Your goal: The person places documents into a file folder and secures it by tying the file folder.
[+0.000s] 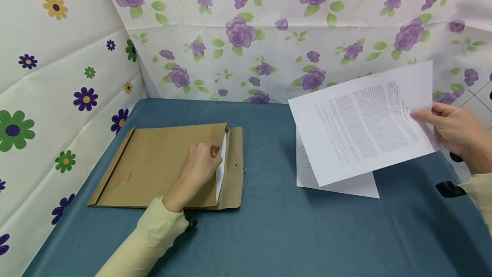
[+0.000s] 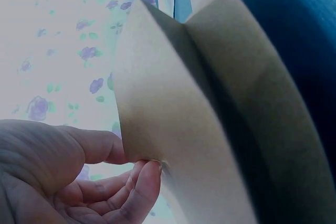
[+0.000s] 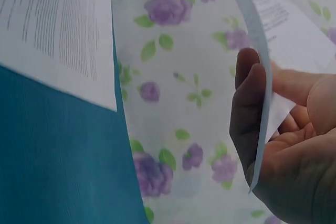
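Observation:
A brown paper envelope (image 1: 161,161) lies on the left of the table, its flap (image 1: 232,170) turned out to the right. White paper (image 1: 221,170) shows in its mouth. My left hand (image 1: 200,163) pinches the edge of the envelope's upper side at this mouth; the left wrist view shows the brown edge (image 2: 152,93) between thumb and fingers and a gap below it. On the right, my right hand (image 1: 453,127) grips the printed paper (image 1: 365,123) by its right edge, thumb on the near face, and holds it tilted above the table. Another printed sheet (image 1: 346,187) lies partly hidden beneath it.
A blue cloth (image 1: 269,234) covers the table. White sheeting with purple roses (image 1: 240,33) hangs behind it, and flower-patterned sheeting (image 1: 50,89) stands along the left side. A small string loop (image 1: 244,169) sticks out at the flap's edge.

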Demonstrator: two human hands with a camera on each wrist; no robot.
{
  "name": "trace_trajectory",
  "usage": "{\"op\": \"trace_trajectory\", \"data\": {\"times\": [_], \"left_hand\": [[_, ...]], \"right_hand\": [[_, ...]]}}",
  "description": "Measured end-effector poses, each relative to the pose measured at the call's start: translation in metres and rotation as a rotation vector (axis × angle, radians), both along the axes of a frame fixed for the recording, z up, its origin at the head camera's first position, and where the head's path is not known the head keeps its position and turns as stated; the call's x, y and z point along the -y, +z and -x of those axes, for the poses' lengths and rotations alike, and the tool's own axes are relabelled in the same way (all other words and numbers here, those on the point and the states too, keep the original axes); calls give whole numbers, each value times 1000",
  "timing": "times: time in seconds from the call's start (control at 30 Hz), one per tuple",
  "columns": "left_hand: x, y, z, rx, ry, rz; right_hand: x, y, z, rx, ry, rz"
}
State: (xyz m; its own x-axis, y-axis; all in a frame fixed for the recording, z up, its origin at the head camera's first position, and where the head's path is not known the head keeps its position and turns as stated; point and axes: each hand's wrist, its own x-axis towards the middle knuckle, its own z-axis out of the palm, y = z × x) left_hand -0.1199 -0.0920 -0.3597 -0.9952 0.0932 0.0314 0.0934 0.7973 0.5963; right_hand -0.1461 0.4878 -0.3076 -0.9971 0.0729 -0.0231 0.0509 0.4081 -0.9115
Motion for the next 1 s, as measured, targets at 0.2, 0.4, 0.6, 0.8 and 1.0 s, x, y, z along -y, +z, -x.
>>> {"op": "trace_trajectory", "data": {"times": [0.2, 0.4, 0.6, 0.8, 1.0], "left_hand": [[0, 0, 0, 2, -2, 2], [0, 1, 0, 2, -4, -3], [1, 1, 1, 13, 1, -6], [2, 0, 1, 20, 6, -12], [1, 1, 1, 9, 0, -13]], "right_hand": [[19, -2, 2, 40, 24, 73], [36, -2, 1, 128, 85, 186], [54, -3, -3, 165, 85, 157], [66, -7, -6, 158, 126, 253], [79, -13, -8, 178, 191, 340]]}}
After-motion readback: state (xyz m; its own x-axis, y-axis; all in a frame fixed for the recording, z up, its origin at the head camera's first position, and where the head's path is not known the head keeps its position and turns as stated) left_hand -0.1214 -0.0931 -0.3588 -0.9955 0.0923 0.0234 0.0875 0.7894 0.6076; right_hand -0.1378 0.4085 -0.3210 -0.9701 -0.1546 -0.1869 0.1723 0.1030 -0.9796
